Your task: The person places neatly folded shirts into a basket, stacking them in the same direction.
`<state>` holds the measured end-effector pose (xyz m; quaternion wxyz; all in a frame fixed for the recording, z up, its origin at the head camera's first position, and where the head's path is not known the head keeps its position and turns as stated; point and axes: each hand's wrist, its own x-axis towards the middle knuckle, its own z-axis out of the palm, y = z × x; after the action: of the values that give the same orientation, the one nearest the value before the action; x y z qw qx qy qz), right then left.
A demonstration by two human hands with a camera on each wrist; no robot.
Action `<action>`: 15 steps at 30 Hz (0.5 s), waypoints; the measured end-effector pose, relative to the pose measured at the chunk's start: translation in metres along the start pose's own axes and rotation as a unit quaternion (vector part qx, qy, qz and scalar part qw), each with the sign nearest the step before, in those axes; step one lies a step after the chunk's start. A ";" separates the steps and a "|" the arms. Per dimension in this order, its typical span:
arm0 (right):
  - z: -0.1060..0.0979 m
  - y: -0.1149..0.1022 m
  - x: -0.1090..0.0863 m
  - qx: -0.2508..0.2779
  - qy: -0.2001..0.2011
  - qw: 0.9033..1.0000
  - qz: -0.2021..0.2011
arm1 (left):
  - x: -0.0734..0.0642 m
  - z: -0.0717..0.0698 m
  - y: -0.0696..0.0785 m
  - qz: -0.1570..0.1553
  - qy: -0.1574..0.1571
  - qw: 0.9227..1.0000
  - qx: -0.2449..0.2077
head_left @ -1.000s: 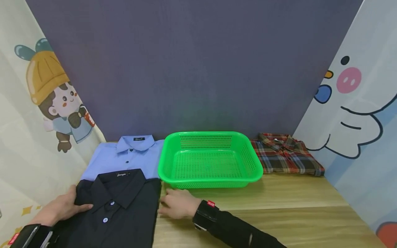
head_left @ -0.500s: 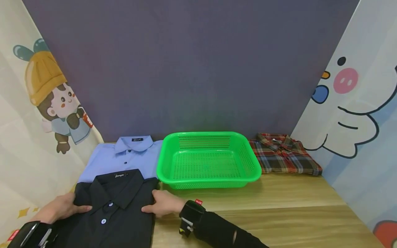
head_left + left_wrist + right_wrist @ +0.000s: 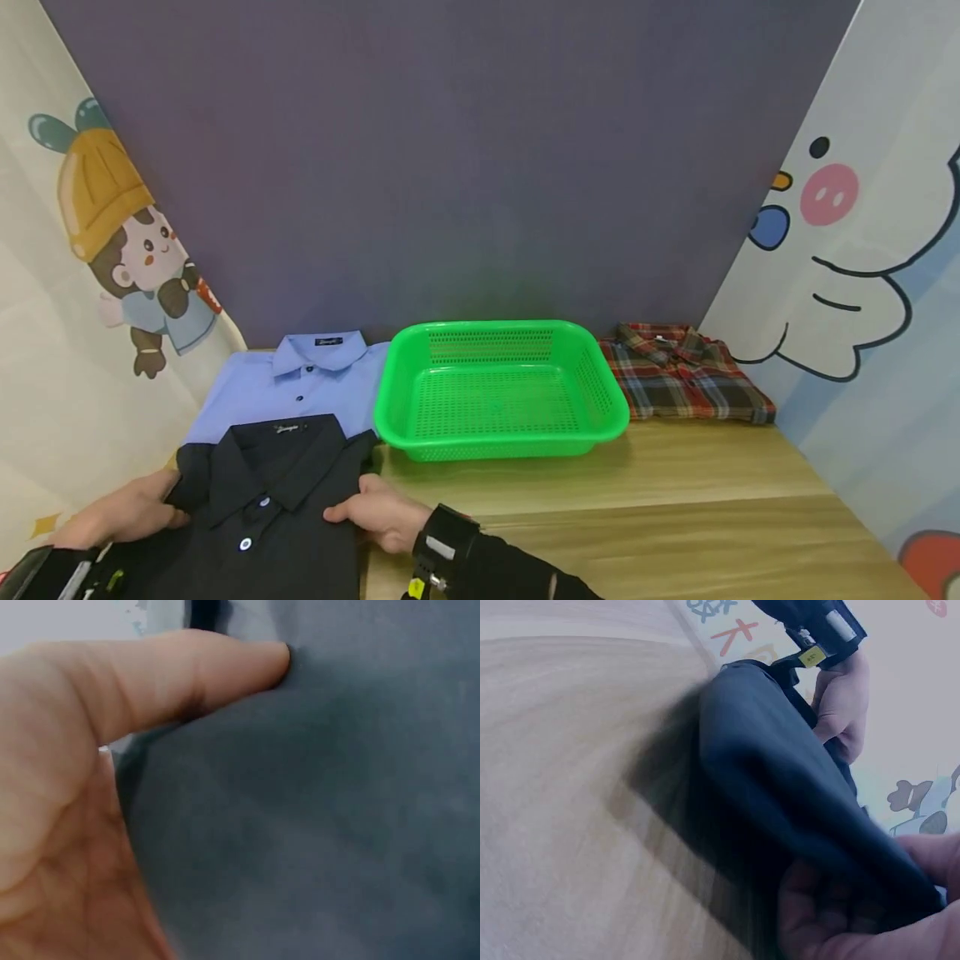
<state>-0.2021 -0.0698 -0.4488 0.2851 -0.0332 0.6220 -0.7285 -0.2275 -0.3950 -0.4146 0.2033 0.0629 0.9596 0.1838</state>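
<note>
A folded black collared shirt (image 3: 300, 550) with pale buttons lies across the front left in the head view. My left hand (image 3: 123, 510) grips its left side, thumb on top of the cloth; the left wrist view shows the thumb (image 3: 225, 667) flat over the dark fabric. On the opposite side my right hand (image 3: 384, 515) pinches the edge, thumb above and fingers tucked underneath. From the right wrist, the curled fingers (image 3: 806, 911) show under the shirt (image 3: 765, 765), whose near side is raised over the wooden table with a shadow below.
Behind the black shirt lies a folded light-blue shirt (image 3: 255, 396), partly covered by it. A green perforated basket (image 3: 491, 400) stands at the back centre. To its right is a folded plaid shirt (image 3: 690, 383). Wooden tabletop (image 3: 675, 508) extends to the front right; printed curtains flank both sides.
My right hand has come left from beside the basket and taken hold of the black shirt's right edge. The shirt's right side has lifted and shifted slightly left; the left hand's grip has tightened.
</note>
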 end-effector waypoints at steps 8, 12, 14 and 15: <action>0.000 -0.002 -0.008 -0.037 -0.046 0.994 -0.093 | -0.009 -0.016 -0.005 0.024 -0.004 0.998 -0.064; 0.002 -0.008 -0.010 -0.050 -0.046 0.989 -0.132 | -0.010 -0.023 -0.002 0.005 0.008 0.999 -0.047; 0.001 -0.010 -0.010 -0.050 -0.041 0.987 -0.148 | -0.010 -0.026 0.002 -0.003 0.016 0.999 -0.037; 0.001 -0.012 -0.010 -0.048 -0.039 0.986 -0.157 | -0.010 -0.027 0.004 -0.003 0.021 0.999 -0.034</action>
<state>-0.1975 -0.0655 -0.4345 0.1894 -0.1727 0.6314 -0.7319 -0.2290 -0.4019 -0.3863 0.1857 0.0489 0.9571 0.2171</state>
